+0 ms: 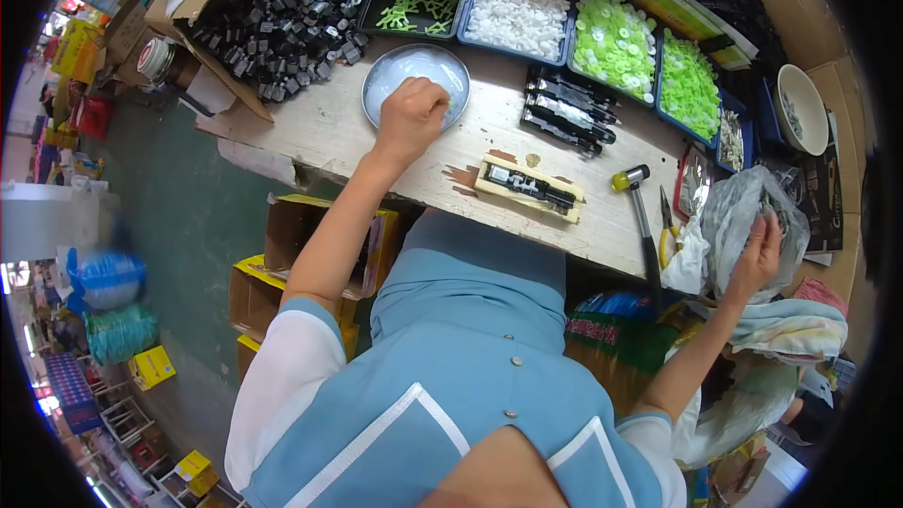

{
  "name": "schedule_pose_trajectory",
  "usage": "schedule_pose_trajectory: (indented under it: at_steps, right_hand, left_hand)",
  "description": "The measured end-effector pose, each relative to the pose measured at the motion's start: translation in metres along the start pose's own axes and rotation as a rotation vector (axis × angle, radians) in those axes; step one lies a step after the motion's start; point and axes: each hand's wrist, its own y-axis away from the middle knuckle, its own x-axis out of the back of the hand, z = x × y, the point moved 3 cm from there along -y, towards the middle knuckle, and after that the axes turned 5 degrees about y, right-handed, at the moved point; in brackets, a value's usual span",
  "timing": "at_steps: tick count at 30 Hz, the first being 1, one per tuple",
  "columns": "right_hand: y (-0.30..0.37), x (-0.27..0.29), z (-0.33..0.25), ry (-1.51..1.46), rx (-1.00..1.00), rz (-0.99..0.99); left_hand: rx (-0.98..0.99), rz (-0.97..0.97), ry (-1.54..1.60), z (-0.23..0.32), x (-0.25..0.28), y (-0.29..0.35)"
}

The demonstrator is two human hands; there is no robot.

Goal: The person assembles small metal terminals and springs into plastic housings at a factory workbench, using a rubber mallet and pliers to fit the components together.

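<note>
My left hand [411, 117] reaches into a round white bowl [390, 71] on the wooden workbench [329, 127], its fingers curled down over the bowl's contents; what it grips is hidden. My right hand [758, 259] is at the right edge of the bench, fingers pressed into a clear plastic bag [738, 207] of small dark parts. Between the hands lies a black part in a pale wooden jig [530, 187]. A row of assembled black parts [569, 111] lies behind it.
Trays of white pieces [517, 9], light green discs [613, 42] and green parts [689, 85] line the back, beside a box of black parts [282, 14]. A yellow-headed hammer [640, 212] and pliers [667, 226] lie right of the jig. Cardboard boxes [282, 245] stand under the bench.
</note>
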Motion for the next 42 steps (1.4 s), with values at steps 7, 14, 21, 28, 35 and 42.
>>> schedule_pose_trajectory:
  at_steps: [7, 14, 21, 28, 35, 42]
  right_hand:
    - [0.028, -0.018, -0.046, -0.049, 0.14, -0.136]
    - [0.063, -0.058, -0.117, -0.21, 0.258, -0.363]
    - [0.09, -0.118, -0.208, -0.516, 0.483, -0.623]
    - [0.086, -0.13, -0.226, -0.593, 0.44, -0.653]
    - [0.087, -0.129, -0.222, -0.602, 0.455, -0.636]
    - [0.086, -0.134, -0.196, -1.019, -0.292, -1.236]
  left_hand:
    - [-0.063, -0.062, -0.146, -0.003, -0.013, -0.004]
    - [0.335, 0.054, 0.333, 0.006, 0.013, 0.001]
    - [0.428, 0.002, 0.833, 0.028, 0.008, 0.013]
    - [0.428, -0.071, 0.997, 0.045, -0.001, 0.018]
    - [0.246, -0.058, 0.786, 0.057, -0.004, 0.017]
    - [-0.063, -0.094, 0.579, 0.077, -0.004, 0.014]
